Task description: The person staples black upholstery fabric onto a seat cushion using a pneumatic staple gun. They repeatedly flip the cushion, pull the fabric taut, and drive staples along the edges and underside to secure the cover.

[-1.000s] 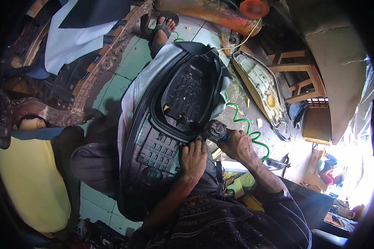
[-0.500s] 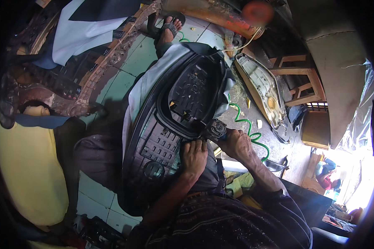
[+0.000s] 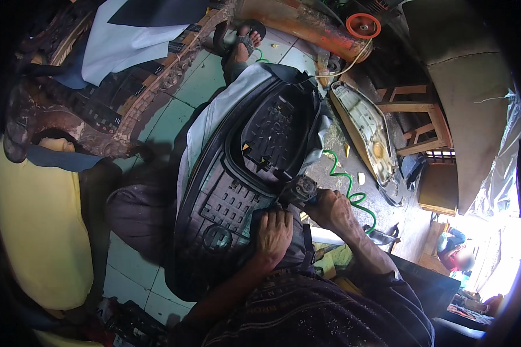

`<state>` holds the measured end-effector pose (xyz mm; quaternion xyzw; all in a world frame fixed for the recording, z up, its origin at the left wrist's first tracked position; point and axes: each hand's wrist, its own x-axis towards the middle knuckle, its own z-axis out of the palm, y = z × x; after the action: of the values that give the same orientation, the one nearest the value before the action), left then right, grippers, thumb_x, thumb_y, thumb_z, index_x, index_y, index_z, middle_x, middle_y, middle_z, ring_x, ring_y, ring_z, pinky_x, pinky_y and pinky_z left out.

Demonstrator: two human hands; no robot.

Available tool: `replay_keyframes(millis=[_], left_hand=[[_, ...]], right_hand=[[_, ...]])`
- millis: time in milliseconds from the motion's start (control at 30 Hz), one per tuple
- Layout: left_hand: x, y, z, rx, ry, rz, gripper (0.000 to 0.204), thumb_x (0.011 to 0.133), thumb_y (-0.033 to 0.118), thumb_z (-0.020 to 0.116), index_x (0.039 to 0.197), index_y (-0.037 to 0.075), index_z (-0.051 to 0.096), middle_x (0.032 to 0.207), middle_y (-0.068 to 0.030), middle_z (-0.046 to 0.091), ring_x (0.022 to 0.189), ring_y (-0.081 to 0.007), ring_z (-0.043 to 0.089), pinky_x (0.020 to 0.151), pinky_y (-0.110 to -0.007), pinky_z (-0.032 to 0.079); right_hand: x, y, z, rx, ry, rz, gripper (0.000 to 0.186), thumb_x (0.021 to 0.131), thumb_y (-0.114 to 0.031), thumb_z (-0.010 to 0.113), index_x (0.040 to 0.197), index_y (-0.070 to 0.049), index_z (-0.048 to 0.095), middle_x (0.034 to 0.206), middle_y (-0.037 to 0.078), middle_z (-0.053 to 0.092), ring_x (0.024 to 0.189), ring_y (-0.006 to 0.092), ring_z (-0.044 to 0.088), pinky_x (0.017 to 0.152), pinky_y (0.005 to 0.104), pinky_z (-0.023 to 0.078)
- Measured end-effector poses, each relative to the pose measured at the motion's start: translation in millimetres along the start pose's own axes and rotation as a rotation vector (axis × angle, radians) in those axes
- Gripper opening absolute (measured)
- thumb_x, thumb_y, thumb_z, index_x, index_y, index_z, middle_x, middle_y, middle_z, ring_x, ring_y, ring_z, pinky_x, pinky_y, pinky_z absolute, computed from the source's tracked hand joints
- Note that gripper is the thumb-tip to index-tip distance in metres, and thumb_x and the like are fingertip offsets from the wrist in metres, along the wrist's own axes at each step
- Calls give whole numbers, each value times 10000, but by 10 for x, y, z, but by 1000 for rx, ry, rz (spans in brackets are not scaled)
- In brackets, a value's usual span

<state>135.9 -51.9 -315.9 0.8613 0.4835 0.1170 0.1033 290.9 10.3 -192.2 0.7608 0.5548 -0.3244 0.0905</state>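
The left hand (image 3: pixel 274 234) lies at the near right edge of the black seat base (image 3: pixel 231 202), which rests across the person's lap (image 3: pixel 138 217); its fingers sit side by side, bent downward, and whether they pinch anything I can't tell. Just beyond, the right hand (image 3: pixel 333 209) has its fingers wrapped round a dark tool (image 3: pixel 301 189), head against the rim. I'd say that edge is being worked; the next move calls for steady pressure there. Farther out: a green coiled hose (image 3: pixel 359 196), then a pale shell (image 3: pixel 362 124).
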Motion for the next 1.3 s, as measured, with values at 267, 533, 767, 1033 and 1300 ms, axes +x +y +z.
replay_keyframes(millis=[267, 533, 767, 1033, 1300], left_hand=[[-21, -29, -51, -22, -32, 27, 180, 908, 179, 632, 1045, 71, 680, 1040, -92, 636, 971, -239, 611, 937, -390, 465], [59, -110, -100, -100, -156, 16, 197, 936, 171, 625, 1095, 60, 658, 1186, -135, 650, 1088, -271, 606, 989, -415, 478], [199, -61, -114, 55, -101, -48, 457, 998, 174, 571, 1448, 92, 548, 1605, -300, 368, 1493, -542, 332, 1158, -682, 338], [655, -232, -720, -268, -173, -3, 549, 892, 141, 751, 1400, -2, 600, 1501, -296, 496, 1405, -548, 420, 1189, -564, 370], [852, -1063, -2259, -1331, -226, -390, 659, 937, 88, 746, 1534, -32, 495, 1472, -66, 609, 1311, -130, 549, 1147, -279, 389]], right_hand=[[16, 87, 41, -51, 25, -92, 410, 868, -354, 756, 1070, 2, 737, 837, 274, 733, 841, 455, 744, 797, 539, 587], [801, 1559, 751, 966, 604, 301, 194, 847, -208, 669, 881, -18, 688, 729, 76, 669, 622, 171, 644, 565, 350, 526], [1919, 2201, 2553, 2234, 230, 371, 176, 977, -259, 560, 908, -106, 611, 710, 44, 545, 643, 202, 541, 649, 373, 528], [1305, 1721, 2749, 1037, -243, 341, 451, 921, -418, 694, 1167, -41, 728, 976, 125, 756, 926, 212, 716, 742, 388, 568], [1035, 689, 1526, 1753, 247, -72, 506, 1076, -448, 548, 1354, -36, 639, 1298, 137, 710, 1165, 290, 670, 993, 404, 529]])
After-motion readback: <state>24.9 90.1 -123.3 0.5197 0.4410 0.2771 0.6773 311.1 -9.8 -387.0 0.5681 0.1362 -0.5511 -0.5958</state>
